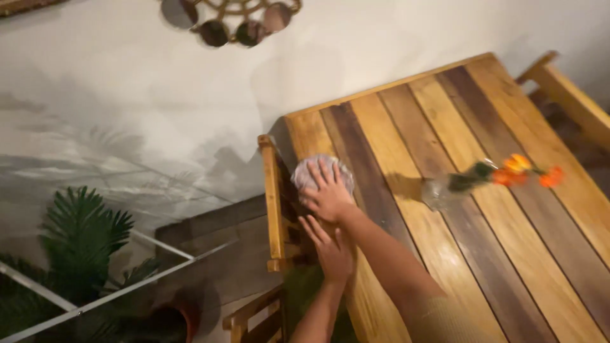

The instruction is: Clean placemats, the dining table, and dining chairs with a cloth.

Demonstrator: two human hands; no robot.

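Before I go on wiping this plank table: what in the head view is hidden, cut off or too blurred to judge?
- Crumpled grey cloth: mostly covered by the right hand; its full spread is hidden.
- Left hand: lies flat at the edge of the striped wooden plank table; what is under the palm is hidden.
- Clear glass vase with orange flowers: motion-blurred; upright or tipped, cannot tell.
- Round wall ornament: cut off by the top edge.

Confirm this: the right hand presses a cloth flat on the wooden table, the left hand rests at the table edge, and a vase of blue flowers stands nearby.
Wrong on the colour. The head view shows the vase holds orange flowers, not blue. The right hand does press the cloth on the wooden table, and the left hand rests at its edge.
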